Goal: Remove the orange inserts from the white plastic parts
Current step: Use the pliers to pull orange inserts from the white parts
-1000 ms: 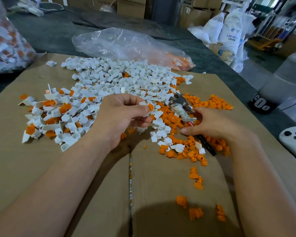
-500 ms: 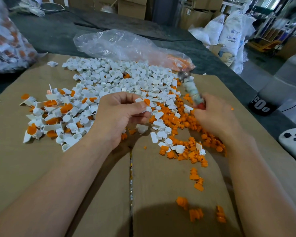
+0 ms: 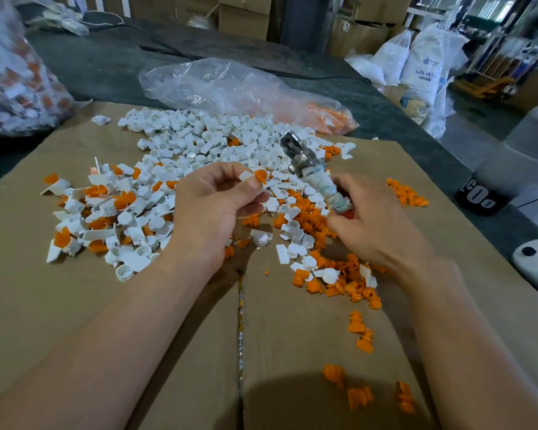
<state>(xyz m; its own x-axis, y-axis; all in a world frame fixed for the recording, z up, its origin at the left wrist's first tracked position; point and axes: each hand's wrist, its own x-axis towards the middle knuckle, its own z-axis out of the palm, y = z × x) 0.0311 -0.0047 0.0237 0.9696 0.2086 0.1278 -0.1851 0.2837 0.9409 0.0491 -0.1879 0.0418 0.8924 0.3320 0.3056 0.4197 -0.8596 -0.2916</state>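
Orange round insert (image 3: 260, 175) sits in a small white plastic part (image 3: 246, 175) that the left hand (image 3: 218, 209) pinches between thumb and fingertips, raised above the brown cardboard sheet (image 3: 75, 305). The right hand (image 3: 373, 225) has its fingers curled round the cloth-wrapped handle of a metal-headed tool (image 3: 305, 162), whose head tilts up and away, just right of the pinched part. Behind both hands lies a wide heap of white plastic pieces (image 3: 199, 135); those at the left hold orange. Loose orange inserts (image 3: 339, 280) lie scattered beneath and near the right hand. A crumpled clear plastic bag (image 3: 230, 85) lies beyond the heap.
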